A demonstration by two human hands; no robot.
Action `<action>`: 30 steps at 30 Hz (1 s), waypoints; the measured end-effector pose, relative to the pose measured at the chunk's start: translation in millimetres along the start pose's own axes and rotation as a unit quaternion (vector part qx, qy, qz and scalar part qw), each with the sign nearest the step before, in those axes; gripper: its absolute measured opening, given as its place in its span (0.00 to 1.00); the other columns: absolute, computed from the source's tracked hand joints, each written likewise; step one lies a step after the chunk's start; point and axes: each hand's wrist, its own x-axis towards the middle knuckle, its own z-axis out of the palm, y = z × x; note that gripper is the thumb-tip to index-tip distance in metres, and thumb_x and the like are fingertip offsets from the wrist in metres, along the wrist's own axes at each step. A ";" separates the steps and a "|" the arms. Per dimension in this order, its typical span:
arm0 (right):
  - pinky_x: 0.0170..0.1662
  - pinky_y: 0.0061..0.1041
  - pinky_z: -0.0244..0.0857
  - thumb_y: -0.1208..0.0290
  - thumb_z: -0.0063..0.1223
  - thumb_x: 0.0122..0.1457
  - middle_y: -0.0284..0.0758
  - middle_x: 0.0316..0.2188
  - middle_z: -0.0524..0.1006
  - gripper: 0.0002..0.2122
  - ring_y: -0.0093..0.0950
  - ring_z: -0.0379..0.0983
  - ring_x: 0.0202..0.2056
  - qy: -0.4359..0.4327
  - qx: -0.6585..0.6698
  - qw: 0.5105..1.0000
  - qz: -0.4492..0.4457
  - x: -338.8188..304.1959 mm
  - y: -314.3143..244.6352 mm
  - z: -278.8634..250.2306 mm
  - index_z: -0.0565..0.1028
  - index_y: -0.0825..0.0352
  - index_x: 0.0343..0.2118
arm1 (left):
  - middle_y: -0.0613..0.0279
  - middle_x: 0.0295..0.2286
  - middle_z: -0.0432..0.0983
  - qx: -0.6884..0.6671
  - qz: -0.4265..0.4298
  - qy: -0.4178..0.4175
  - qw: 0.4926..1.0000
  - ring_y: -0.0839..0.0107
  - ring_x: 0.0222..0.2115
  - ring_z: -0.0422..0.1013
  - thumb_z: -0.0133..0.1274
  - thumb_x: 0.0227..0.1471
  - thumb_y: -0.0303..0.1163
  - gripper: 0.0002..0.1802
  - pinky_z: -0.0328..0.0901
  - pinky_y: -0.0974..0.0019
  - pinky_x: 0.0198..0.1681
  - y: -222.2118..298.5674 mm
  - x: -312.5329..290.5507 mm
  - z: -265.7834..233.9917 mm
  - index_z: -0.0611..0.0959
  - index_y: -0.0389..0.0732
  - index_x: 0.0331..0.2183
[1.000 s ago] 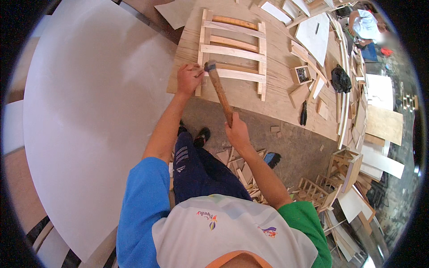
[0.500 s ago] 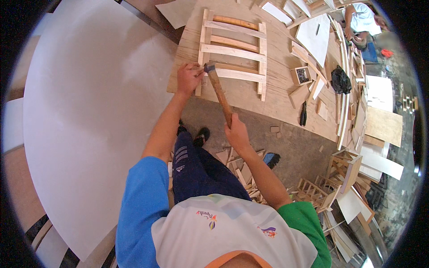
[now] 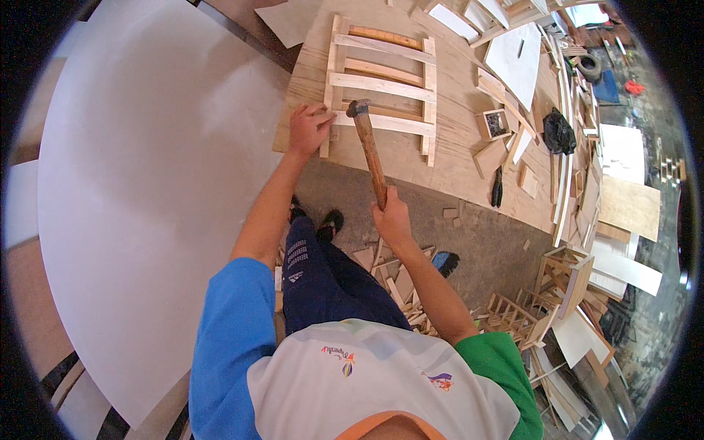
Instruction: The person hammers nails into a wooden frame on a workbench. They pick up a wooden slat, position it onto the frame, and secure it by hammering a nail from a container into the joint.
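Woodworking space with a grey floor; a broad, smooth white panel fills the left side. On the far side stands a pale plywood desk. The ladder-like frame of pale wooden strips lies flat at the desk's left part, its cross slats running left to right. The left hand rests at the frame's near left corner, fingers bent and close together; whether they pinch anything small cannot be told. The right hand is wrapped around the brown wooden handle of a dark-headed hammer, whose head lies over the near slat, just right of the left hand; contact cannot be judged. Farther right on the desk are a small, square, open wooden box, a slim black tool and a crumpled black bag.
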 end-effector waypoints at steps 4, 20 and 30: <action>0.33 0.48 0.66 0.71 0.52 0.54 0.53 0.26 0.74 0.14 0.54 0.72 0.32 0.002 0.002 1.000 -0.010 0.8 -1.1 -0.6 0.63 0.69 0.40 | 0.62 0.32 0.78 -0.059 -0.043 0.024 0.997 0.62 0.34 0.71 0.62 0.39 0.30 0.09 0.65 0.60 0.39 3.7 -1.9 0.6 0.86 0.47 0.30; 0.31 0.49 0.65 0.71 0.52 0.54 0.53 0.24 0.74 0.13 0.55 0.71 0.30 0.000 0.002 0.999 -0.033 2.4 -2.1 4.9 0.62 0.68 0.39 | 0.62 0.28 0.74 -0.074 -0.121 0.028 0.989 0.64 0.29 0.69 0.64 0.35 0.29 0.09 0.65 0.63 0.34 15.0 -0.9 7.0 0.87 0.47 0.27; 0.32 0.50 0.65 0.74 0.51 0.53 0.55 0.27 0.74 0.13 0.55 0.71 0.32 0.004 -0.004 0.999 -0.046 4.2 -7.7 2.9 0.62 0.68 0.40 | 0.61 0.33 0.77 0.004 -0.094 -0.022 0.995 0.61 0.34 0.71 0.65 0.37 0.34 0.09 0.64 0.60 0.42 8.1 -3.4 7.7 0.87 0.47 0.27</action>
